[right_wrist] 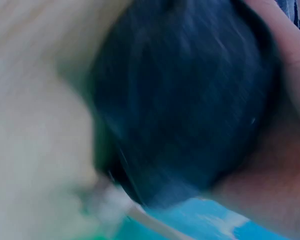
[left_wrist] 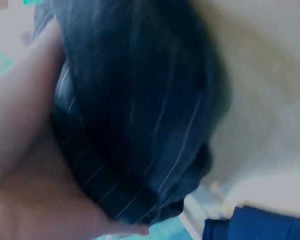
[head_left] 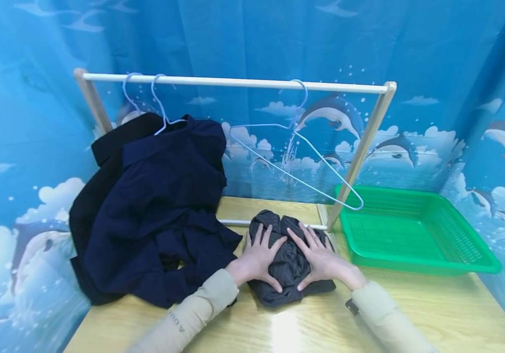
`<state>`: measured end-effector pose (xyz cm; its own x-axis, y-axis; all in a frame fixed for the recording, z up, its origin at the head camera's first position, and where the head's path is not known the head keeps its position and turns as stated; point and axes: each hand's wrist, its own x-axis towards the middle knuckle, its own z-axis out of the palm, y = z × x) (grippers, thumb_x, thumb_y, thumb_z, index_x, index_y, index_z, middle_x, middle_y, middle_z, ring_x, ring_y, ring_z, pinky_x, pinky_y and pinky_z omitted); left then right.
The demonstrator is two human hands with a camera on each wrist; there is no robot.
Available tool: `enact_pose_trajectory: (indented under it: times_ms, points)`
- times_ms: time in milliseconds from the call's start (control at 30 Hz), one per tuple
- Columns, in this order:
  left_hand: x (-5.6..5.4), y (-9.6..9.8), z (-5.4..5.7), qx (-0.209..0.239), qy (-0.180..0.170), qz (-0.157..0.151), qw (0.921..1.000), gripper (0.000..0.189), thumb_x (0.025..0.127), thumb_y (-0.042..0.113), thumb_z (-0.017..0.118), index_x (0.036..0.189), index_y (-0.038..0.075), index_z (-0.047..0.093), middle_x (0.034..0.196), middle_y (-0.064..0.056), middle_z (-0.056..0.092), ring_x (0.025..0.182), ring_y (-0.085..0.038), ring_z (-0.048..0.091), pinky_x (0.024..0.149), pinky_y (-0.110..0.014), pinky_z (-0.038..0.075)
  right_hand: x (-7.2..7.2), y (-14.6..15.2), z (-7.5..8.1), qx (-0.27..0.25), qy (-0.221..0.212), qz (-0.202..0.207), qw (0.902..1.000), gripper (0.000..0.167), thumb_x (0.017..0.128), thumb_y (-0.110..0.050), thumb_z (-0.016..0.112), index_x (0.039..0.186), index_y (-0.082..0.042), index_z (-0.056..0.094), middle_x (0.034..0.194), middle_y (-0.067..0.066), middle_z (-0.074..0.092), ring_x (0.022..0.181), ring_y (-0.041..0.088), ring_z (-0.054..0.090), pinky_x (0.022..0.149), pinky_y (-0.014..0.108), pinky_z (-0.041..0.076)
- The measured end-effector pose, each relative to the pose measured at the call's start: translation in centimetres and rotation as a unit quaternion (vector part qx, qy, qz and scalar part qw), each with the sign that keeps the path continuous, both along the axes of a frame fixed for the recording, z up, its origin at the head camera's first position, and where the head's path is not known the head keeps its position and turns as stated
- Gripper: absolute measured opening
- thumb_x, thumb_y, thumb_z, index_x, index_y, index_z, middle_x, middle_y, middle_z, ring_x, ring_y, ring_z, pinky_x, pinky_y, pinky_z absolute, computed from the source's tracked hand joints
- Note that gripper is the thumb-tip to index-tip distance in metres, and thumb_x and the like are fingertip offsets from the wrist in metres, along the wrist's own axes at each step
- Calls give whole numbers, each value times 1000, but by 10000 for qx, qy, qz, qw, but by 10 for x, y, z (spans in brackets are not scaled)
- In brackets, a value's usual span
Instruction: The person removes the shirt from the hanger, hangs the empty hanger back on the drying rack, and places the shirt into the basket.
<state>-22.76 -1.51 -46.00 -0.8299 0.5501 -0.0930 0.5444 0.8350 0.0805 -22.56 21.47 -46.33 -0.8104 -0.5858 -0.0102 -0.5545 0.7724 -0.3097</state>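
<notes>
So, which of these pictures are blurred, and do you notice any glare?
Head view: mostly sharp, but white glare on the pale wooden table near the bottom edge; left wrist view: soft, yet stripes on the crumpled dark pinstriped fabric are readable; right wrist view: most blurred, the fabric's pattern smeared.

Dark pinstriped cloth lies crumpled on the table.

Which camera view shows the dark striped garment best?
The head view: it frames the whole dark striped garment. The left wrist view shows part of it, stripes close up; the right wrist view, a blurred part.
</notes>
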Motion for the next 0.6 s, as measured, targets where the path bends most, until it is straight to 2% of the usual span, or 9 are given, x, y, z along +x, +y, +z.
enact_pose_trajectory:
  times_ms: [67, 133, 267, 433, 533, 600]
  points:
    - [3, 3, -8, 126, 284, 0, 9995, 130, 57, 77, 82, 161, 23, 26, 161, -29, 22, 148, -52, 21, 108, -70, 33, -4, -2, -3, -116, -283, 68, 9995, 142, 61, -54, 93, 162, -15, 2, 160, 39, 4, 143, 62, 21, 97, 82, 31]
    - [4, 5, -14, 271, 522, -28, 9983, 128, 57, 76, 83, 159, 21, 30, 153, -29, 33, 143, -51, 33, 104, -68, 39, -6, -3, -7, -201, -352, 115, 9991, 140, 62, -51, 94, 162, -12, 4, 156, 43, 13, 136, 64, 31, 96, 78, 37]
    - [1, 5, -20, 375, 922, -93, 9950, 115, 61, 73, 84, 152, 20, 39, 132, -22, 51, 122, -41, 54, 92, -55, 52, -5, -7, -12, -248, -117, 158, 9995, 130, 64, -51, 94, 160, -5, 19, 147, 40, 36, 128, 59, 46, 95, 69, 45]
    - [-1, 7, -21, 501, 1026, -132, 9934, 95, 67, 60, 88, 143, 21, 47, 119, -18, 59, 102, -34, 63, 78, -42, 58, -1, -18, -14, -215, 70, -90, 9997, 101, 69, -41, 92, 148, 1, 44, 138, 35, 51, 124, 51, 54, 97, 62, 47]
    - [0, 7, -21, 638, 1156, -273, 9909, 85, 69, 54, 90, 138, 20, 51, 114, -15, 62, 95, -30, 66, 75, -40, 58, 2, -22, -14, -199, 171, -288, 9992, 86, 69, -31, 93, 138, 1, 54, 129, 30, 60, 116, 45, 61, 93, 59, 50]
    - [0, 7, -21, 735, 1247, -356, 9888, 79, 71, 50, 89, 135, 20, 53, 110, -13, 65, 92, -28, 67, 74, -38, 58, 3, -23, -14, -295, 305, -333, 9985, 78, 67, -26, 94, 132, 0, 58, 118, 23, 67, 105, 39, 66, 87, 55, 53]
